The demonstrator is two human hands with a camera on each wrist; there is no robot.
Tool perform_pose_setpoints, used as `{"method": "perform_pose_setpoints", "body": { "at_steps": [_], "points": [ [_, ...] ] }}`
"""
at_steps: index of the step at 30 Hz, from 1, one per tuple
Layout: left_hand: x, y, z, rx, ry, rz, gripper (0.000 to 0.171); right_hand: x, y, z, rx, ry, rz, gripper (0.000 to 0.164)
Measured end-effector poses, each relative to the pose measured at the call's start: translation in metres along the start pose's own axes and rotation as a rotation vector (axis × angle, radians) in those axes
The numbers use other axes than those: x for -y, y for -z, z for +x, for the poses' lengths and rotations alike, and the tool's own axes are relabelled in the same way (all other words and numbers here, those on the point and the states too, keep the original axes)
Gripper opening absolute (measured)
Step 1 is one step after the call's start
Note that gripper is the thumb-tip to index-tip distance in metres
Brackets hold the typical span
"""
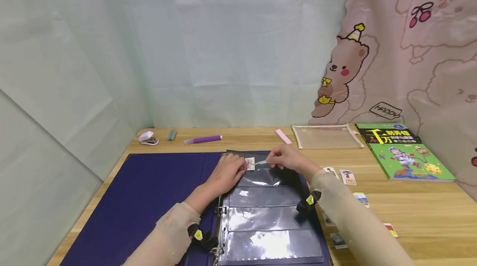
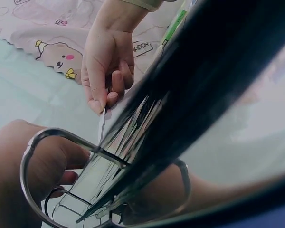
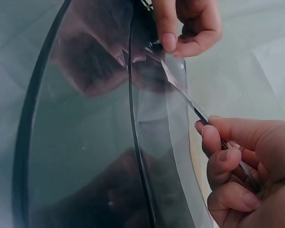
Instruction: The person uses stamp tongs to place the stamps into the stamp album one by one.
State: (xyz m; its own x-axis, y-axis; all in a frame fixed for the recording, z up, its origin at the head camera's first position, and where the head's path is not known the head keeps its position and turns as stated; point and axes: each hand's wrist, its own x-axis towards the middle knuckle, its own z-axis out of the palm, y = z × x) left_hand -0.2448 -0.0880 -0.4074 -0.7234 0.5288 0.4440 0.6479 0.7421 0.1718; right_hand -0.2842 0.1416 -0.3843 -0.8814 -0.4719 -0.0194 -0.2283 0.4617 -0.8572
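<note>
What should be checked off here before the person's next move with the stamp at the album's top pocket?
1. Right hand grips the tweezers: ok.
2. Tweezer tips reach the right side of the stamp: ok.
3. Tips pinch the stamp firmly: cannot tell; the contact is too small to make out.
4. Left hand is at the stamp's left edge: ok.
5. Stamp sits fully inside the pocket: cannot tell; fingers cover part of it.
6. Ring-binder album lies open, its pocket page facing up: ok.
</note>
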Motion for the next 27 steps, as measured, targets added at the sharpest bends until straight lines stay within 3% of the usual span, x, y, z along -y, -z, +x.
{"method": "perform_pose_setpoints", "body": {
  "at_steps": [13,19,27],
  "points": [
    [0.001,-0.001,-0.001,-0.043,0.014,-0.038,0.008,0.004,-0.003,0.002,0.094,0.028,-0.008,0.014],
    [0.003,-0.002,-0.001,-0.053,0.018,-0.041,0.011,0.007,0.001,0.004,0.165,-0.002,-0.049,0.015],
    [0.001,-0.002,0.001,-0.017,0.028,-0.076,0.01,0.012,0.01,0.002,0.228,-0.074,-0.086,0.015]
  ]
}}
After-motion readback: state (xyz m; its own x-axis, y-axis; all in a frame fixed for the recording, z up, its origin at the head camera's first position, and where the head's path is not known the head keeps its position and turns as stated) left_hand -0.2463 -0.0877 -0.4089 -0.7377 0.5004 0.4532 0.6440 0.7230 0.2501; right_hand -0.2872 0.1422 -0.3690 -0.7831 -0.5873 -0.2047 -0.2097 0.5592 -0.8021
